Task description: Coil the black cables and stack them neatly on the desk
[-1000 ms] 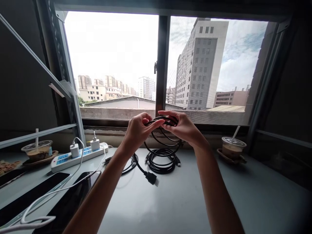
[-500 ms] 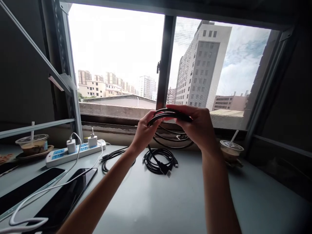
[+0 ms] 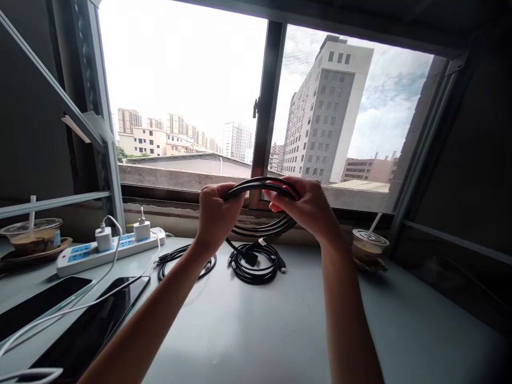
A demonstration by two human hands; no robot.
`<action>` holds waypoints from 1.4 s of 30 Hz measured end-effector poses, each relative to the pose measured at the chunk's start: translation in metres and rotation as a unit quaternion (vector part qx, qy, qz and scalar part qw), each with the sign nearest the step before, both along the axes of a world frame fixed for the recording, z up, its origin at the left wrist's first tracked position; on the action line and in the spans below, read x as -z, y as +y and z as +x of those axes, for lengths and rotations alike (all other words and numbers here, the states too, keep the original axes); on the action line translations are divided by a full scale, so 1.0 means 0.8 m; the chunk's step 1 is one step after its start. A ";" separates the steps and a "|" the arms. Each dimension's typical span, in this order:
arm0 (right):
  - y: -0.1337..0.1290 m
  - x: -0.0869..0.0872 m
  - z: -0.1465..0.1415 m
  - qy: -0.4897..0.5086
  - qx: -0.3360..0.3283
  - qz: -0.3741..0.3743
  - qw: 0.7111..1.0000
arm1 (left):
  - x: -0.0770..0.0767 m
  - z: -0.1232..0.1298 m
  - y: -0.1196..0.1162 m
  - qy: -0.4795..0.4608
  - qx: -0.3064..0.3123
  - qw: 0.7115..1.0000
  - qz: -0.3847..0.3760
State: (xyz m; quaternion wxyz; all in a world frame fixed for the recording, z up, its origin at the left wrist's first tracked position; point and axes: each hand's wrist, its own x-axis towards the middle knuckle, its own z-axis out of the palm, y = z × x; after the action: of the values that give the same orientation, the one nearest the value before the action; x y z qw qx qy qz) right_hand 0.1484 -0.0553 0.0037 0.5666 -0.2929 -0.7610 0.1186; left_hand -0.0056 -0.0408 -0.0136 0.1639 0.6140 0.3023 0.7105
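Note:
A coiled black cable (image 3: 262, 186) hangs in the air between both hands, its loops drooping below them in front of the window sill. My left hand (image 3: 219, 210) is closed on the left side of the coil, thumb on top. On the other side, my right hand (image 3: 306, 205) grips the loops between thumb and fingers. One end of the held cable, with a black connector (image 3: 250, 258), dangles over a second coiled black cable (image 3: 258, 277) lying on the table. Partly behind my left forearm lies a thinner black cable coil (image 3: 164, 266).
On the left are a white power strip (image 3: 116, 248) with two plugged chargers, white cords, two dark phones (image 3: 96, 320) and a lidded cup (image 3: 34, 237). Another cup (image 3: 368, 245) stands at right. A metal frame (image 3: 108, 133) surrounds the window.
Both hands have moved apart, the left one leftward, opening the held coil wider. The dangling connector has shifted up and left over the table coil. The camera view has turned slightly.

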 end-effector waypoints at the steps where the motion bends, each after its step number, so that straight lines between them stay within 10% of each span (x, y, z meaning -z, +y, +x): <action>1: -0.002 0.000 -0.001 -0.022 0.004 0.003 1.000 | -0.002 -0.003 -0.002 0.035 -0.035 0.999 0.020; 11: 0.005 0.005 -0.018 0.015 -0.049 0.002 0.999 | 0.006 -0.002 0.016 0.007 0.000 1.000 0.021; 24: 0.010 0.000 -0.019 0.293 -0.018 -0.025 0.956 | 0.029 0.025 0.031 -0.055 0.144 0.955 -0.254; 37: 0.009 0.005 -0.013 0.291 -0.128 0.061 0.946 | 0.004 -0.014 0.016 0.178 0.178 0.937 -0.242; 42: 0.017 0.010 -0.023 0.311 -0.212 0.013 0.926 | 0.004 -0.019 0.025 0.077 0.229 0.941 -0.237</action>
State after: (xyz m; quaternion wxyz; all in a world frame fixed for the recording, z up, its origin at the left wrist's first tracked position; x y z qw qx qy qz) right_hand 0.1299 -0.0415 -0.0042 0.7402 -0.0655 -0.5922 0.3115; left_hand -0.0205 -0.0211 -0.0171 0.4392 0.6630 0.3253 0.5116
